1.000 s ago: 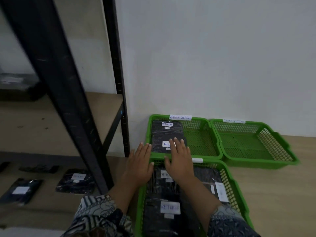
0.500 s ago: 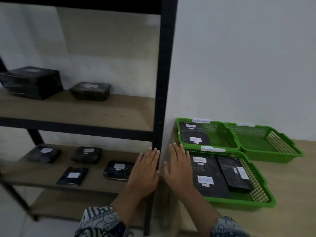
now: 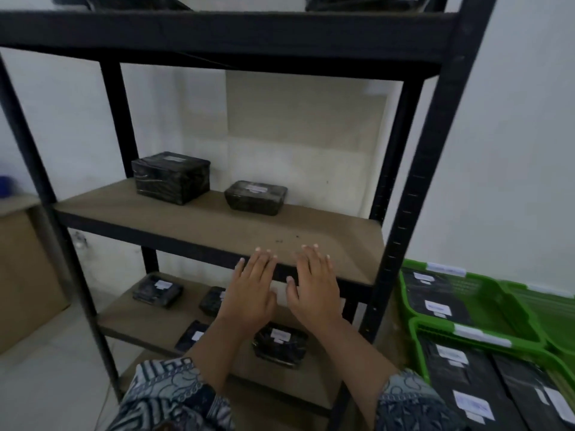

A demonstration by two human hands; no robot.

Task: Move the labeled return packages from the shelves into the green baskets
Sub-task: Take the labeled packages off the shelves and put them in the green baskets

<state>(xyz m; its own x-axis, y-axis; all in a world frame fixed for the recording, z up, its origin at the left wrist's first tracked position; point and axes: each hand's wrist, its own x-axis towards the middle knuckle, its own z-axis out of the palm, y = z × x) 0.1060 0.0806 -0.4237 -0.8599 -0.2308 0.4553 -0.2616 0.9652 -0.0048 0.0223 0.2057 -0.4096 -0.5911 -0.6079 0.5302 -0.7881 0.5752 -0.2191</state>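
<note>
Both hands are spread flat, palms down, fingers straight and holding nothing. The left hand [image 3: 250, 293] and right hand [image 3: 314, 284] hover side by side over the front edge of the middle shelf [image 3: 311, 228], towards its right end; whether the fingertips touch it cannot be told. Beyond them, near the back left corner, stands a boxy black wrapped package [image 3: 171, 177], with a flatter labeled package [image 3: 255, 197] beside it. Under the forearms, four labeled black packages [image 3: 280, 343] lie on the lower shelf [image 3: 140, 321]. The green baskets [image 3: 406, 293], right of the rack, hold labeled packages.
</note>
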